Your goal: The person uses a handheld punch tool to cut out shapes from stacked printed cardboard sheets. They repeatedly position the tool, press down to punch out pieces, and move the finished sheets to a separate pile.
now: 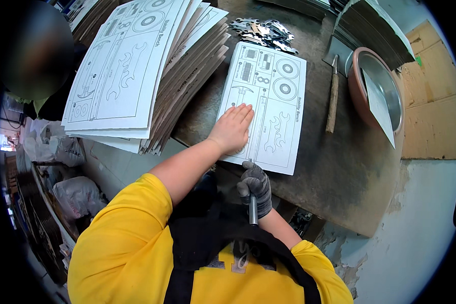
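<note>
My bare left hand lies flat, fingers stretched, on a white printed card sheet with line drawings of tools and wheels. The sheet rests on the dark table near its front edge. Just below the sheet's near edge, my right hand wears a grey glove and is wrapped round a slim metal rod-shaped tool. Its shiny cylinder shows below the fist and a thin tip above it; its exact kind is unclear. Beyond the sheet's far edge lies a pile of small flat metal wrenches.
A tall stack of similar printed cards stands at left. To the right lie a wooden-handled tool and a pink-rimmed bowl with a white card leaning in it. More stacked cards stand far right. Another person is at far left.
</note>
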A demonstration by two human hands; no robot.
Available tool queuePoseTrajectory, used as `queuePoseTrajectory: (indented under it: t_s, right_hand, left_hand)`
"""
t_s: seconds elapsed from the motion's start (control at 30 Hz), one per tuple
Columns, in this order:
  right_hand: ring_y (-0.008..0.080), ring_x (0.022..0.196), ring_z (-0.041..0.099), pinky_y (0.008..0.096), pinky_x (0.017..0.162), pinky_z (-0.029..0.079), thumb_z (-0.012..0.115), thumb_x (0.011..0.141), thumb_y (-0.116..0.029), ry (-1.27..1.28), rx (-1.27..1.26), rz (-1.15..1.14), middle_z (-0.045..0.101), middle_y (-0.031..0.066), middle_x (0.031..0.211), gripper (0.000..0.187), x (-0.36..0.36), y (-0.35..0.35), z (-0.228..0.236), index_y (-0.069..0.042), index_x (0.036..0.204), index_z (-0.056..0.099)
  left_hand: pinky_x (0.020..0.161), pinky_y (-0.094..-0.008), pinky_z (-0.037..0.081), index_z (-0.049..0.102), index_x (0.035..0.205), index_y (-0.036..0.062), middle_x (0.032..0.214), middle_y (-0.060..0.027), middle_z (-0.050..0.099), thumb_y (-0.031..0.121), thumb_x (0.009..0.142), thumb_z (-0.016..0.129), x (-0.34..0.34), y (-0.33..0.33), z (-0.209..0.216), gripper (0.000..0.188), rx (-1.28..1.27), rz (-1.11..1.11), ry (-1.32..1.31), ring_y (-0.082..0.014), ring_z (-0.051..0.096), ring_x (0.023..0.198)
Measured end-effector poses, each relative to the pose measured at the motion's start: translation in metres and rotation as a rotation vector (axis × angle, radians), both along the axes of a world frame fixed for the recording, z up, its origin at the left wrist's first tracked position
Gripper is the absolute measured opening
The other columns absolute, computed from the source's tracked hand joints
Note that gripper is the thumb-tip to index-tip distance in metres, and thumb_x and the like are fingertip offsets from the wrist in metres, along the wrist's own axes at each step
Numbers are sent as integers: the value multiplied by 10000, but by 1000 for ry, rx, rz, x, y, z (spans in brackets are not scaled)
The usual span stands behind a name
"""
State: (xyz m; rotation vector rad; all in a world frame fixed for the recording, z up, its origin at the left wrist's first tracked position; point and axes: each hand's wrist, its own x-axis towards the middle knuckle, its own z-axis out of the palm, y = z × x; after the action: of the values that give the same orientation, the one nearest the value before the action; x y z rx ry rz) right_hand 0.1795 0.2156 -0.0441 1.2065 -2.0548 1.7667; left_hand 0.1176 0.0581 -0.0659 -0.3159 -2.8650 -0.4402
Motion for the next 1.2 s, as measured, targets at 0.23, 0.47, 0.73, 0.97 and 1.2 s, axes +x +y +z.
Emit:
queuePoseTrajectory:
  t_s: [0.23,0.47,0.73,0.97,1.2]
  right_hand:
    - [202,764,545,386,842,432,524,870,-318,-768,-299,-143,515,34,704,268,6,18,16,-74,761,507]
    - [125,581,447,453,885,402,547,859,-296,-602,-559,-306,433,2,586,280,-9,87,38,-107,685,436]
    - [121,557,433,460,887,396,535,859,-279,-486,-625,-359,407,-9,569,285,-13,131,73,-118,661,409]
    - [118,497,380,447,867,416,509,875,-266,-477,-643,-267,367,-8,524,307,-29,120,75,-104,643,389]
    - [113,537,402,439,877,407,508,879,-212,-600,-676,-174,390,-14,562,282,-47,77,69,-123,648,374]
  left_hand:
    - [986,-401,318,464,1178,9,1189,-158,481,136,739,529,10,-4,5,461,153,-79,42,-293,432,1139]
    - [962,-420,335,513,1131,76,856,-68,535,130,721,576,58,28,28,418,-53,-458,37,-229,522,875]
    - [874,-395,413,538,1107,94,762,-66,513,43,744,517,51,26,162,367,-113,-212,293,-231,535,771]
    - [709,-305,473,605,1025,83,936,-115,565,-92,670,560,106,-47,284,399,-10,82,768,-268,572,820]
    - [835,-337,442,590,1046,49,1039,-102,597,29,740,560,163,-164,230,308,-153,268,324,-274,561,970]
